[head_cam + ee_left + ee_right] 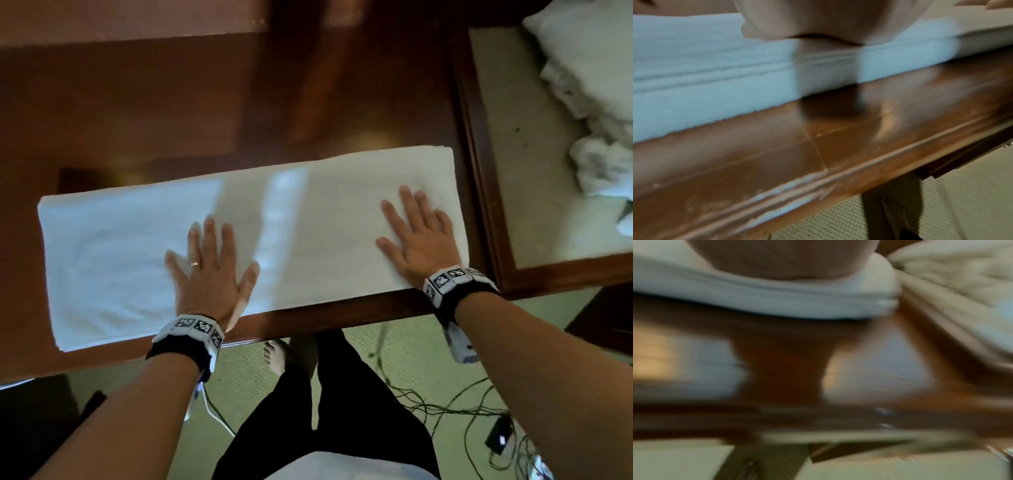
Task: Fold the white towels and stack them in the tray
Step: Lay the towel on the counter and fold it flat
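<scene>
A white towel (pixel 120 253), folded into a long strip, lies across the near part of the dark wooden table (pixel 137 113). My left hand (pixel 209 267) presses flat on its middle, fingers spread, a ring on one finger. My right hand (pixel 416 233) lies flat with spread fingers on the towel's right end. The left wrist view shows the towel's layered edge (pixel 715 78) under my palm; the right wrist view, blurred, shows the towel's folded end (pixel 818 298). A wooden tray (pixel 479 154) with a pale floor stands to the right, holding crumpled white towels (pixel 596 102).
The table's front edge (pixel 308 322) runs just below the towel. Below it are green carpet (pixel 394 346), my legs and a bare foot (pixel 275 353). Cables and a small black device (pixel 500 438) lie on the floor at the lower right.
</scene>
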The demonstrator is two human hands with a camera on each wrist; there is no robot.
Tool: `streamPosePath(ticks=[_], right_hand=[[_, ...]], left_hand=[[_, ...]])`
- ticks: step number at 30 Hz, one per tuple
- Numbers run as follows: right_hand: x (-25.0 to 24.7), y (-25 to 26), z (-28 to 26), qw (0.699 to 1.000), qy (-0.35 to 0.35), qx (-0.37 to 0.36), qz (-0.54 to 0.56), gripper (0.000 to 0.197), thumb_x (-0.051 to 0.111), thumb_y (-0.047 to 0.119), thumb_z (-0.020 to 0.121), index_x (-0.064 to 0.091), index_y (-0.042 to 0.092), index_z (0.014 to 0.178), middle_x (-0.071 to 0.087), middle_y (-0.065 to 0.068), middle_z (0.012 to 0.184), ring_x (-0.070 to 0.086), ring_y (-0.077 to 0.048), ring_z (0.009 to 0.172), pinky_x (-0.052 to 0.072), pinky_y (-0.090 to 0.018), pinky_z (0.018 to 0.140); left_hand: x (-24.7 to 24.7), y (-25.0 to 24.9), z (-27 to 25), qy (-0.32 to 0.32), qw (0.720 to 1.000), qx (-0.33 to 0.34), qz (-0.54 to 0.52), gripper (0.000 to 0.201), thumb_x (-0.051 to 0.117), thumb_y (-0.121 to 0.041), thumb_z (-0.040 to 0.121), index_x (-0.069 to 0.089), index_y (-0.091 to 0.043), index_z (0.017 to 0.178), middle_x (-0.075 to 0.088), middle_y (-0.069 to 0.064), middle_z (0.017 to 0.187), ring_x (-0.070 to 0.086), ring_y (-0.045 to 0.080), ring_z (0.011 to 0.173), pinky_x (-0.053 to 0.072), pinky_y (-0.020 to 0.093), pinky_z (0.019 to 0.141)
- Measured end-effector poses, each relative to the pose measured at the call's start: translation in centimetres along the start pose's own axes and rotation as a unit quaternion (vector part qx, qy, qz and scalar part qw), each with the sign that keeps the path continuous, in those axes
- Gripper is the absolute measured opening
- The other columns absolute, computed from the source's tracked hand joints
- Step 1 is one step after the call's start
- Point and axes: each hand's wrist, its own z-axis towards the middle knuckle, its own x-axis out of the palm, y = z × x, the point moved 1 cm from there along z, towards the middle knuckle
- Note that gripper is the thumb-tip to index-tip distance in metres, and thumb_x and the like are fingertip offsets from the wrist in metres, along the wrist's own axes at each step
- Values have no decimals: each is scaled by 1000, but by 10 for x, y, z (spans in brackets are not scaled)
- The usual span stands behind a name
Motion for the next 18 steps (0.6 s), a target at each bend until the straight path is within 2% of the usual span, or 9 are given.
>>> streamPosePath(ticks=[2,4,5,7,9,11,14,16,18], right_hand=[[-5,-35,-12,997,9,77,17,61,18,62,100,4,43,156,-9,6,167,-1,-23,153,14,-51,116],[-11,-49,-19,991,-24,122,47,49,29,45,104,27,36,152,12,-3,165,19,-32,146,24,-54,109],[-15,-51,-19,986,-58,139,71,44,33,33,102,39,28,146,25,-10,159,30,-37,137,30,-54,103],[-22,-52,-14,964,-102,198,143,42,39,16,94,52,15,134,44,-18,141,46,-42,121,37,-51,93],[-31,-55,-4,929,-88,274,234,39,43,8,94,53,10,132,51,-20,133,50,-43,118,40,-50,95],[-41,-55,5,886,-60,326,325,40,46,8,95,51,10,134,55,-19,131,53,-40,118,44,-44,95],[-50,-55,15,843,-9,358,402,45,58,21,92,50,11,135,61,-11,117,58,-31,105,44,-34,85],[-48,-60,21,824,31,371,428,56,69,33,82,54,7,130,64,-9,112,61,-30,101,49,-37,88],[-47,-63,24,808,65,367,457,50,75,33,77,65,4,116,70,-11,107,66,-32,100,52,-37,85]], left_hand=[[-4,-6,2,7,1000,-12,-6,82,8,-67,97,-3,-17,161,-15,9,169,-5,34,156,11,74,113],[-11,-13,4,13,1000,-11,-12,79,14,-63,99,3,-15,161,-8,14,169,0,37,155,14,75,112],[-13,-16,5,16,1000,0,-7,77,16,-61,99,8,-14,161,-3,17,168,4,38,155,17,75,111],[-18,-23,10,28,999,27,7,75,20,-57,98,14,-17,161,5,19,168,11,39,154,22,75,111],[-22,-29,15,36,999,25,9,73,24,-57,99,11,-21,161,4,18,168,10,38,154,23,75,110],[-24,-34,20,39,999,5,5,75,30,-57,99,3,-24,161,-6,14,168,3,37,155,20,74,111],[-28,-39,26,46,999,-13,8,80,36,-56,98,-3,-25,161,-14,12,168,-3,36,155,18,71,114],[-31,-42,32,46,999,-17,5,81,39,-54,98,0,-24,161,-13,13,168,-2,37,155,19,70,115],[-34,-44,34,49,998,-23,8,81,43,-52,97,5,-22,161,-9,15,168,3,39,154,21,69,114]])
